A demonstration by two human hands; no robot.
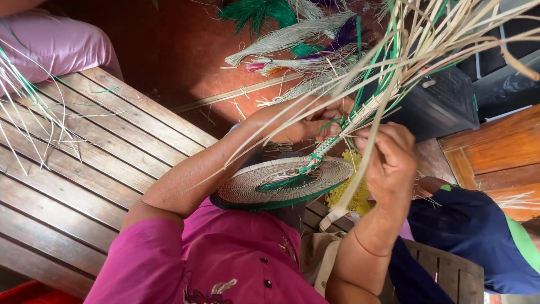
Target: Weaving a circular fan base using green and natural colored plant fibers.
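Wooden slats of a bench (67, 186) run under the person, whose pink shirt (225, 264) fills the near edge. Above it sits a round woven disc (281, 183) of pale fibre with a green rim. The left hand (306, 124) pinches the green-and-cream plaited strip (337, 132) rising from the disc, fingers closed on it. The right hand (391, 160) is clamped around loose pale straws (427, 39). Farther off, dyed fibre bundles (292, 34) lie on the red floor (169, 50).
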